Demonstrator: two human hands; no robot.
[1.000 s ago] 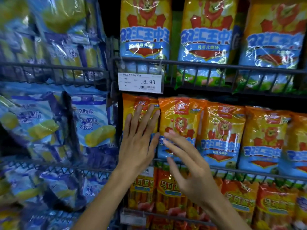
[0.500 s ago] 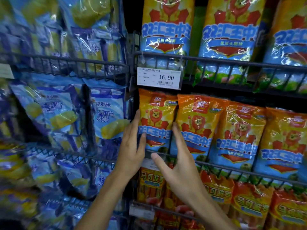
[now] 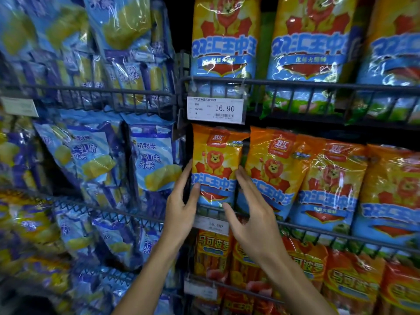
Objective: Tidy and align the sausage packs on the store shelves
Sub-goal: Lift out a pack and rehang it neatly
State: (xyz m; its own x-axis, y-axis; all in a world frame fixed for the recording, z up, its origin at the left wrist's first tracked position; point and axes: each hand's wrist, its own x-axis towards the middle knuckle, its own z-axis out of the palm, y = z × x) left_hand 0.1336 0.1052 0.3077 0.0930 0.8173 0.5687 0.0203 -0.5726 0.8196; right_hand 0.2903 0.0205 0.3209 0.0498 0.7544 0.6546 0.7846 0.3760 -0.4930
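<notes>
— Framing the leftmost orange pack [image 3: 216, 164] between both hands now, is that what you make of it?

— Yes. A second ago the left hand [image 3: 181, 210] lay flat across its front and the right hand [image 3: 254, 214] hovered over the neighbour. Half a second ago they had slid down to its two sides. Now they bracket it: left thumb on the lower front, the other left fingers [image 3: 185, 176] straight up its left edge, the right fingers [image 3: 244, 178] straight in the gap beside the next orange pack [image 3: 275, 169].

— Are the fingers wrapped round it?

— Not that I can see. On both hands they look extended and pressing at the edges, fairly narrow apart, just the width of the pack. What lies behind the pack I cannot tell.

— Where does the pack sit?

— On the middle wire shelf [image 3: 318, 230], at the far left end, just under the price tag [image 3: 216, 109], standing nearly upright. Its neighbours to the right lean and overlap one another.

— So what does the change mean?

— My guess is the end pack is squared up or close to it, serving as the reference for the row. The leaning ones beside it look to be what remains.
</notes>
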